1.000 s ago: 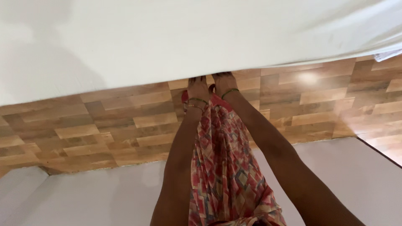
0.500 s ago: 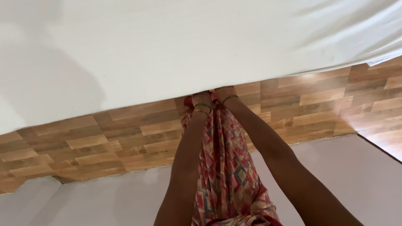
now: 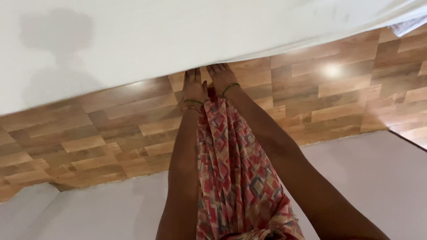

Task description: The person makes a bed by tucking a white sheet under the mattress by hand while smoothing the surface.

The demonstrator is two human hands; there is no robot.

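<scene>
Left hand [image 3: 192,86], right hand [image 3: 221,75]: fingers flat, extended, tips under white bedsheet [image 3: 178,40] edge, apparently tucking; patterned garment [image 3: 235,173] hung between arms.

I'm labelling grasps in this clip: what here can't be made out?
Head view only:
- Fingertips of left hand and right hand: hidden under the white sheet's edge, so any grip can't be told.
- Patterned cloth between the arms: its top end is hidden behind the hands, its bottom is cut off by the frame's lower edge.
- What the sheet covers: hidden.
</scene>
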